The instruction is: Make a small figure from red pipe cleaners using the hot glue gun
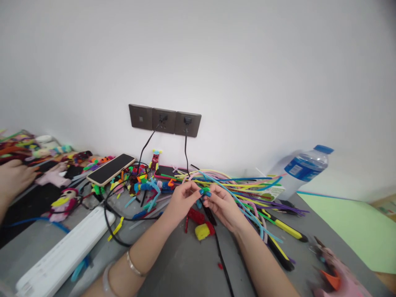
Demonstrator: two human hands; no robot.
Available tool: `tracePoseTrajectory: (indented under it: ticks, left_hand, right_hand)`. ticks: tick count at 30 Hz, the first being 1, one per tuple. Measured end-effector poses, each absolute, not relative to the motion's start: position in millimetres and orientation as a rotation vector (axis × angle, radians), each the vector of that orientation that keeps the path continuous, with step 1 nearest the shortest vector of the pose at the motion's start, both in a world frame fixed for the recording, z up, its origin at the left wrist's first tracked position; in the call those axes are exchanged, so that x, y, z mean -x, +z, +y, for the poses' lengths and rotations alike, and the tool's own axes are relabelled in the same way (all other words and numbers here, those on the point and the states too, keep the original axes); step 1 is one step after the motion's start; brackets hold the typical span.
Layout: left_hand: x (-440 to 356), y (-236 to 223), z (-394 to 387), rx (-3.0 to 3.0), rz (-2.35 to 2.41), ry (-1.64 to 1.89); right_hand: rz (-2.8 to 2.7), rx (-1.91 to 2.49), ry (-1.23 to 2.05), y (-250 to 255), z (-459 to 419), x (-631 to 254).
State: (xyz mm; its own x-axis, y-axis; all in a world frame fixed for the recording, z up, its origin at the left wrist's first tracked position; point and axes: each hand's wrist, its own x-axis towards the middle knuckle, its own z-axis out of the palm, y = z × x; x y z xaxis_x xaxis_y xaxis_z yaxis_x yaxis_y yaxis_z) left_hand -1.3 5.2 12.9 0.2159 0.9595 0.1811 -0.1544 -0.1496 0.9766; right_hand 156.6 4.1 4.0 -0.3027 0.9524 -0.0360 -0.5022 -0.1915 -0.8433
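Observation:
My left hand (185,201) and my right hand (225,208) meet over the middle of the table. Between their fingertips is a small green piece (206,190), which looks like a bit of pipe cleaner; both hands pinch it, and the fingers partly cover it. Just below them lies a red fuzzy figure with a yellow block-like part (202,232). Long pipe cleaners in several colours (244,185) fan out behind and beside my right hand.
A white power strip (66,251), a phone (111,169) and small fuzzy figures (63,204) lie to the left. Another person's hand (17,177) is at the far left. Yellow-black cutters (287,229) and a water bottle (305,167) are to the right. Black cables (221,255) cross the table.

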Motion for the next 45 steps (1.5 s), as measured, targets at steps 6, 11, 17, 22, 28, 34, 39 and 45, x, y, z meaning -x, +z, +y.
tracePoseTrajectory:
  ticks: [6,11,17,22,28,34,39,45]
  left_hand:
    - [-3.5,11.1,2.2,-1.31,0.912,1.297]
    - [-4.6,9.3,2.9,-1.339,0.925,1.338]
    - [-2.5,8.9,2.7,-1.423,0.952,1.344]
    - [-1.6,9.7,0.9,-1.481,0.974,1.298]
    - [-1.0,8.6,1.6,-1.513,1.003,1.279]
    - [-1.6,5.3,3.7,-1.503,0.998,1.258]
    - [0.2,5.7,7.0,-1.425,0.965,1.239]
    - [6.7,12.7,10.8,-1.403,0.972,1.288]
  right_hand:
    - [-0.909,0.73,1.713,4.7,3.5,-155.0]
    - [-0.916,0.753,1.718,5.5,3.7,-153.9]
    - [-0.908,0.761,1.724,5.7,3.3,-154.0]
    - [-0.916,0.747,1.703,3.8,4.2,-155.5]
    - [-0.933,0.764,1.694,0.9,5.0,-156.8]
    - [-0.938,0.779,1.683,0.6,4.8,-157.1]
    - [-0.979,0.785,1.663,-0.4,5.3,-157.4]
    - [-1.082,0.784,1.535,-0.8,6.6,-154.1]
